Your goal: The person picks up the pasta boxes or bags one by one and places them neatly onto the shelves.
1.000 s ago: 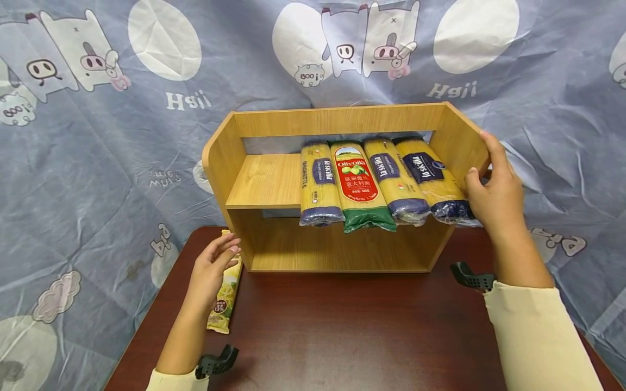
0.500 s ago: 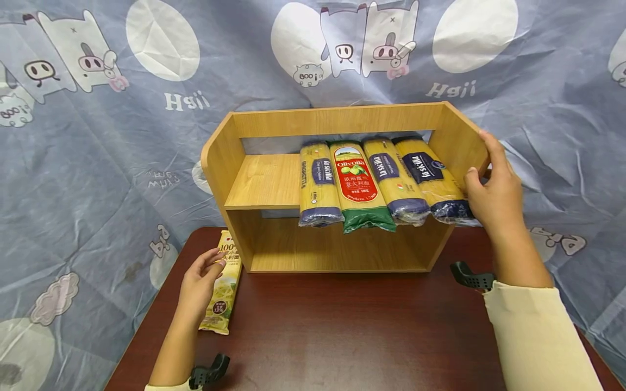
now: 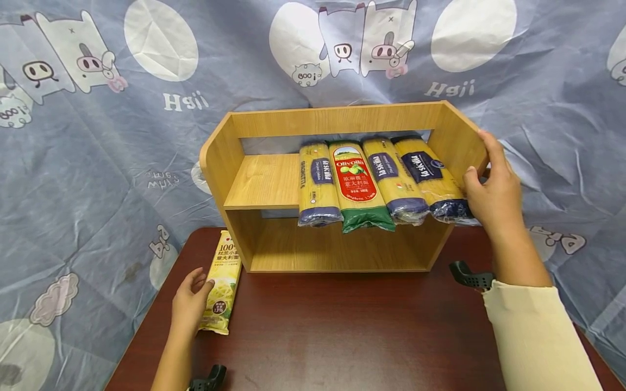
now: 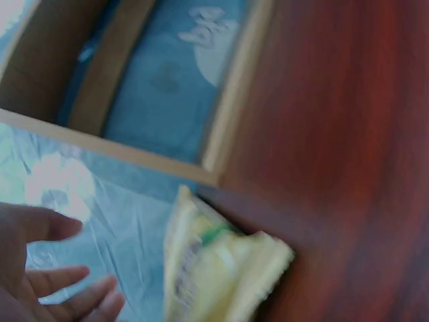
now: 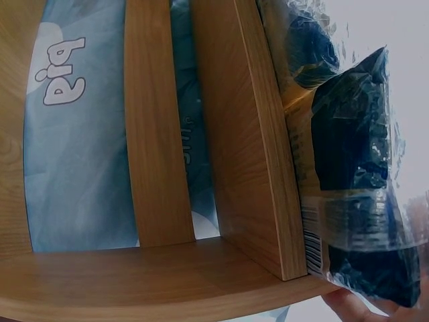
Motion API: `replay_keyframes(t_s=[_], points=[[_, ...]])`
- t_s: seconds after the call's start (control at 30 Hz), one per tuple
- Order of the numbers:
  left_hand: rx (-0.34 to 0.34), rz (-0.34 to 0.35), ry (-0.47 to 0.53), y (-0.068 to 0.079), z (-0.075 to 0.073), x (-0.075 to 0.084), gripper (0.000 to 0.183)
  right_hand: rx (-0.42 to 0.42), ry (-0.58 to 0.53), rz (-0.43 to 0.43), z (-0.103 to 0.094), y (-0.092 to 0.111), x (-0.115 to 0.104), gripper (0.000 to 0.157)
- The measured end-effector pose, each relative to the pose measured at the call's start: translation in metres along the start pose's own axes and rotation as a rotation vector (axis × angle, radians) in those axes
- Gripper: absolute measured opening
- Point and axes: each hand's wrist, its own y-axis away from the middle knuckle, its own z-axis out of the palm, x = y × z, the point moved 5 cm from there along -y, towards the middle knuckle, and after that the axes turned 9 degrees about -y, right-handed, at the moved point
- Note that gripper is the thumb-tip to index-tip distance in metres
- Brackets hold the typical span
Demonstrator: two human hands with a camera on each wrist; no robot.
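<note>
My left hand (image 3: 189, 301) is beside the lower left edge of a yellow pasta packet (image 3: 226, 271), which lies on the table left of a wooden shelf (image 3: 337, 270). In the left wrist view the fingers (image 4: 60, 276) are parted and hold nothing, with a gap to the packet (image 4: 214, 275). My right hand (image 3: 494, 190) grips the shelf's right side panel (image 3: 459, 144), thumb inside and fingers outside. Its thumb is close to a dark-labelled spaghetti pack (image 3: 430, 171). In the right wrist view only a bit of that hand shows behind the pack's dark end (image 5: 355, 215).
Two purple-labelled spaghetti packs (image 3: 320, 182) (image 3: 393, 174) and a red-and-green pasta pack (image 3: 359, 182) lie side by side on the upper board (image 3: 264, 179), their ends overhanging its front. The dark red table (image 3: 337, 326) runs to a grey-blue cloth backdrop (image 3: 122, 163).
My left hand has moved down and left, from the shelf's left side to beside the yellow packet, uncovering its upper part. The right hand stays on the side panel.
</note>
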Motion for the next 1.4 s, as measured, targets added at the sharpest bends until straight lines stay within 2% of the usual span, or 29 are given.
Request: replay_keyframes(t_s=[0.1,0.2,0.47,0.57,0.73,0.93,1.13,1.3,1.4], points=[[0.032,-0.015,-0.128,-0.002,0.000,-0.012,0.065,0.002,0.003,-0.002,0.000,0.000,0.000,0.067],[0.024,-0.030,-0.191,-0.003,0.003,-0.023,0.068,-0.003,0.008,0.003,0.000,0.001,0.001,0.067],[-0.022,-0.077,-0.169,-0.003,0.011,-0.037,0.091,-0.004,0.005,0.005,0.000,0.000,0.001,0.067],[-0.043,-0.084,-0.166,-0.002,0.014,-0.038,0.099,-0.002,0.003,0.004,0.001,0.000,0.001,0.067],[-0.065,-0.068,-0.218,-0.002,0.018,-0.037,0.108,0.005,-0.002,0.000,0.001,0.000,0.001,0.066],[-0.094,-0.040,-0.328,-0.007,0.020,-0.030,0.104,0.006,0.001,0.002,0.001,0.000,0.001,0.066],[-0.158,-0.035,-0.396,-0.016,0.020,-0.027,0.100,0.006,0.004,0.002,0.001,0.000,0.001,0.067],[-0.223,-0.046,-0.397,-0.022,0.019,-0.029,0.104,0.004,0.002,0.009,0.001,0.000,0.000,0.067],[-0.238,-0.061,-0.360,-0.025,0.017,-0.030,0.095,0.006,0.002,0.013,0.002,0.000,0.001,0.067]])
